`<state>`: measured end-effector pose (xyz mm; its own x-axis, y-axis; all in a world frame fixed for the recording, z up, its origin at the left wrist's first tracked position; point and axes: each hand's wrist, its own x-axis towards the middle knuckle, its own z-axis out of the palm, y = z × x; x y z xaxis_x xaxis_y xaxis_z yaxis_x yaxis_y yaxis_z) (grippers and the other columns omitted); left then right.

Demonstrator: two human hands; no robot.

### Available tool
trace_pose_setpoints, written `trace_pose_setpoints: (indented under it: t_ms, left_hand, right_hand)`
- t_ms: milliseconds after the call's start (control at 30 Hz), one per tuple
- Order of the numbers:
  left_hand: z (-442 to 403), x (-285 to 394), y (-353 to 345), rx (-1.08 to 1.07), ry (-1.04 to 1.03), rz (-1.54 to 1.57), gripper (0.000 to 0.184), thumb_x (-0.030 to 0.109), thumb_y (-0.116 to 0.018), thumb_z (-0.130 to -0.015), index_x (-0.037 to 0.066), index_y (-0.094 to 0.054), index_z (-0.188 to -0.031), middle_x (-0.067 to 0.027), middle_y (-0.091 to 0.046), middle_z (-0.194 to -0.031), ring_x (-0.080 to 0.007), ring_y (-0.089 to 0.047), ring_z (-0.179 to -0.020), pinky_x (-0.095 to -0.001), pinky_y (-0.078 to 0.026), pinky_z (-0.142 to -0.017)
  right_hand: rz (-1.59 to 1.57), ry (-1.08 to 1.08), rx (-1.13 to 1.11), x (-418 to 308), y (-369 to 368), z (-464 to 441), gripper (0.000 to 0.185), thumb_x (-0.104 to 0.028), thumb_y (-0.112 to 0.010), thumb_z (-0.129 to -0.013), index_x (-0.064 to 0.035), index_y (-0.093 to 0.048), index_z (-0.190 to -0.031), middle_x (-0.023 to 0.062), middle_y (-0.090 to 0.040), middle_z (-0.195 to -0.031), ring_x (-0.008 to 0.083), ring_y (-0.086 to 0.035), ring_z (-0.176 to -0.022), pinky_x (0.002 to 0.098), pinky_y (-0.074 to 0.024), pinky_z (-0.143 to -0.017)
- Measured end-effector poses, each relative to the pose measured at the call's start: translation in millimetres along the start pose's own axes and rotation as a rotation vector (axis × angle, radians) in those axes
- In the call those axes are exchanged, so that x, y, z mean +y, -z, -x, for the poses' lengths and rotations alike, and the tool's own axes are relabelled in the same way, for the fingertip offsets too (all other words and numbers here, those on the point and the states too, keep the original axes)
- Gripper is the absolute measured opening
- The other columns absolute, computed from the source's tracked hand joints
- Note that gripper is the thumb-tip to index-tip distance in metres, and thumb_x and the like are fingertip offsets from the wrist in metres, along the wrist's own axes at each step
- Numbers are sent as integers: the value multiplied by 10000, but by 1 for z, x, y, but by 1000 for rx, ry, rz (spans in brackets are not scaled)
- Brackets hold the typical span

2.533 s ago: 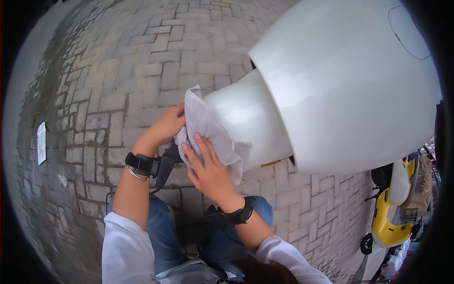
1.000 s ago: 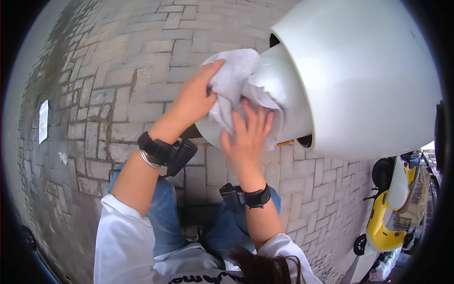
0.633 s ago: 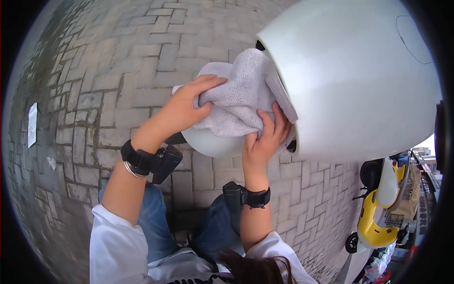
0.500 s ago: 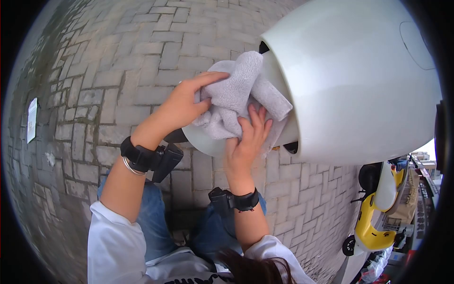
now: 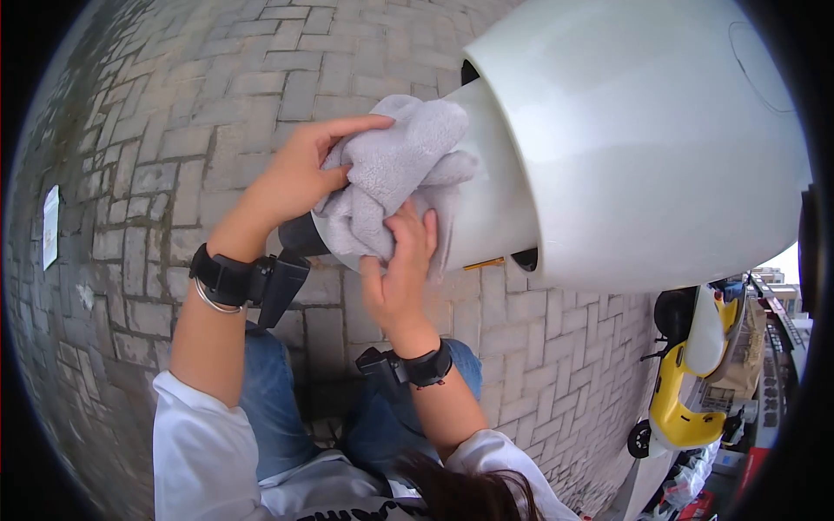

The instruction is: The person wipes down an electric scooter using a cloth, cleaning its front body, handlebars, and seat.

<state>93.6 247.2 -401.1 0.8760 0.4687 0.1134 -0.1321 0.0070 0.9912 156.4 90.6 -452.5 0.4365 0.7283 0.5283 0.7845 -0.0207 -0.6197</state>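
A bunched light grey cloth [image 5: 391, 165] lies over the end of a glossy white fender [image 5: 495, 191], which juts out from under a large white body panel [image 5: 643, 156]. My left hand [image 5: 300, 169] grips the cloth's left side between thumb and fingers. Lower down, my right hand [image 5: 404, 273] has its fingers pressed into the cloth's lower edge. A dark part [image 5: 302, 236] shows below the fender's left end, partly hidden. Both wrists wear black straps with a black device.
Paving bricks [image 5: 243, 87] surround the fender. A white paper [image 5: 50, 227] lies on the ground at the far left. At the lower right stands a yellow and white scooter [image 5: 682, 399], with plastic bags and other items beyond it. My jeans-clad knees are just below my hands.
Both hands and the cloth have moved left along the fender, away from the large panel. More of the white fender shows to the right of the cloth.
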Motion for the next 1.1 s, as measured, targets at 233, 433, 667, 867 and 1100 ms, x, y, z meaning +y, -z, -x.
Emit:
trace_pose_setpoints:
  t_ms: [233,433,667,867,1100]
  left_hand:
    - [3,3,-8,12,-12,-105,449,48,-504,-754,-4,-468,-1199,-118,-487,-1211,-198,-407,-1167,-308,-283,-987]
    - [7,18,-41,-61,-253,-295,526,302,-573,-767,42,-461,-1210,-180,-389,-1261,-301,-379,-1172,-357,-287,-969]
    - [1,-8,-40,137,-225,-814,382,90,-612,-711,55,-565,-1088,-174,-451,-1170,-319,-459,-1056,-356,-365,-885]
    - [-11,-20,-6,490,-141,-654,281,-11,-523,-767,-10,-570,-1044,-134,-513,-1036,-243,-526,-946,-285,-397,-820]
    - [9,-1,-101,-80,-549,-1378,450,83,-634,-645,136,-578,-1088,-141,-459,-1120,-300,-403,-1126,-498,-229,-947]
  right_hand:
    - [143,12,316,19,20,-10,534,-107,-568,-605,-31,-437,-1117,154,-459,-1188,340,-366,-1189,503,-170,-999]
    - [26,12,-1,-7,9,-3,612,-144,-543,-578,28,-408,-1150,219,-401,-1206,380,-337,-1177,494,-177,-1001]
    - [-196,148,2,5,17,-6,433,-100,-519,-595,53,-505,-1000,188,-521,-982,349,-479,-994,423,-345,-897]
    - [-233,345,346,-2,22,-9,201,-7,-624,-524,16,-560,-713,105,-533,-769,242,-546,-715,306,-435,-565]
    - [-330,569,139,-39,17,19,121,-37,-621,-546,6,-539,-624,80,-494,-635,194,-494,-582,267,-394,-470]
